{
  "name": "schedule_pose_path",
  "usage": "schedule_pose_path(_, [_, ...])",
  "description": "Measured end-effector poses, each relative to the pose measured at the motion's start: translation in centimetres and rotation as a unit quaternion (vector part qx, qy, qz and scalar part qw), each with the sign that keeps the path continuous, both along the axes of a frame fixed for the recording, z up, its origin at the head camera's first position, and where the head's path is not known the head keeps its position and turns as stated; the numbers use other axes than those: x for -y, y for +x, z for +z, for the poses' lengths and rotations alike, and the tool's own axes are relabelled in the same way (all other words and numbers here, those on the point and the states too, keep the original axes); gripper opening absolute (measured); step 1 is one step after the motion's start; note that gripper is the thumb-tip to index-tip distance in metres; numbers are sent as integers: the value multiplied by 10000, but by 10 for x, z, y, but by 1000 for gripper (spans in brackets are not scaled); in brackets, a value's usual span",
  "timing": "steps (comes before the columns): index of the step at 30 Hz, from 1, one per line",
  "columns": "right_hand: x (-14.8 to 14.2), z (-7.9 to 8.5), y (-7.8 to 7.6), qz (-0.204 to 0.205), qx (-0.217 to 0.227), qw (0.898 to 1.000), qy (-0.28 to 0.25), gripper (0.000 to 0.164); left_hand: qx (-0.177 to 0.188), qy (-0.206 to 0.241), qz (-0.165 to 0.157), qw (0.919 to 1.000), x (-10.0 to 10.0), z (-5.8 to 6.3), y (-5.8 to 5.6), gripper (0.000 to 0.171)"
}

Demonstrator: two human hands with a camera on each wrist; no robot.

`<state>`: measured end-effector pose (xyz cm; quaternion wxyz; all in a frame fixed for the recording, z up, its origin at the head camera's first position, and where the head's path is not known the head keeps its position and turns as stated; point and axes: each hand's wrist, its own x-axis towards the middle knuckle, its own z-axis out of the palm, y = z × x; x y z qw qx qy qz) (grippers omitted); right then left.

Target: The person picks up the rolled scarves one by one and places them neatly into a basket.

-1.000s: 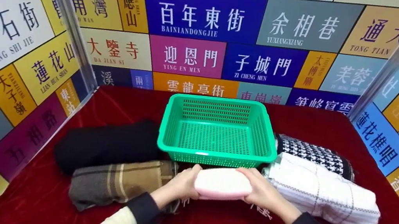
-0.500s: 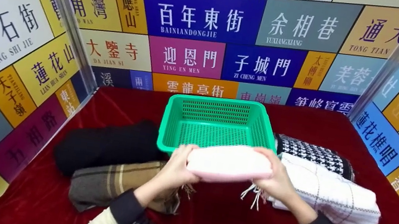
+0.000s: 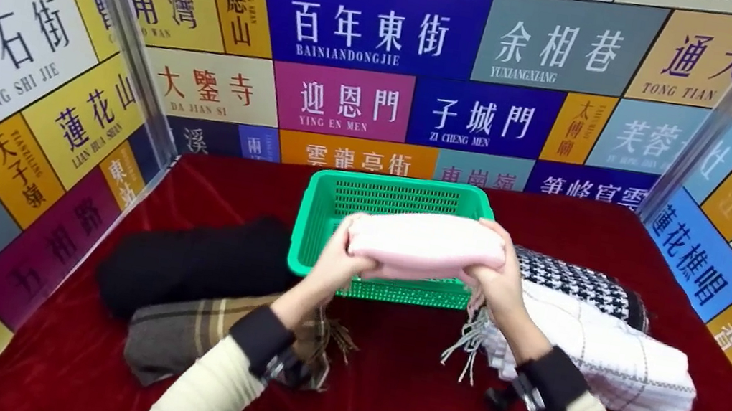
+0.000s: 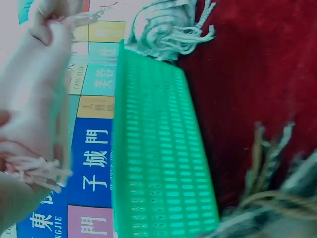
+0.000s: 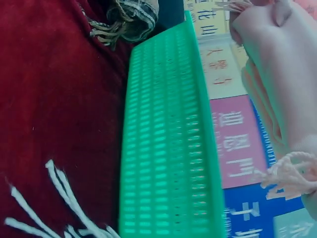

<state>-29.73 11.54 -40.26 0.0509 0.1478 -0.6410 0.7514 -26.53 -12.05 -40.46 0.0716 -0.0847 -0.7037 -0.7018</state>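
A folded pink scarf [image 3: 430, 240] with fringed ends is held up over the green basket [image 3: 396, 293]. My left hand [image 3: 338, 257] grips its left end, thumb on the near side. At the other end my right hand [image 3: 502, 278] holds it in the same way. Fringe hangs from the pink scarf [image 4: 37, 84] in the left wrist view, and its stacked folds show in the right wrist view. The scarf hides much of the basket's inside. Below the held scarf, the perforated wall of the basket [image 5: 163, 139] fills the middle of the right wrist view.
Left of the basket lie a rolled black cloth [image 3: 197, 264] and a brown-grey plaid scarf [image 3: 209, 334]. On the right are a houndstooth scarf [image 3: 575, 284] and a white checked scarf [image 3: 611, 358]. Dark red cloth [image 3: 395, 398] covers the table; printed panels [image 3: 370, 28] stand behind.
Both hands have carried the pink scarf forward and up, from in front of the basket to above it. The basket and the other scarves have stayed in place.
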Motion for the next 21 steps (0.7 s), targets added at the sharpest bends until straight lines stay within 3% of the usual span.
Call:
schedule_pose_path(4, [11,4,-29,-65,433,9990,88,82,584,26,439,9973,3,13,-21,70])
schedule_pose_path(7, [20,7,-48,-212,1050,9942,-96,84,1058,236,665,9919,5,22,-36,70])
schedule_pose_path(12, [34,9,-76,-538,2326,9708,-223,88,1749,294,817,9808,9,31,-59,72])
schedule_pose_path(16, [42,6,-92,-402,2611,9640,310,85,2340,401,764,9684,16,26,-75,69])
schedule_pose_path(19, [46,5,-97,-119,2687,9620,477,81,2638,508,696,9607,21,13,-87,65])
schedule_pose_path(21, [47,-1,-102,65,2815,9580,549,80,2748,317,725,9582,24,4,-93,65])
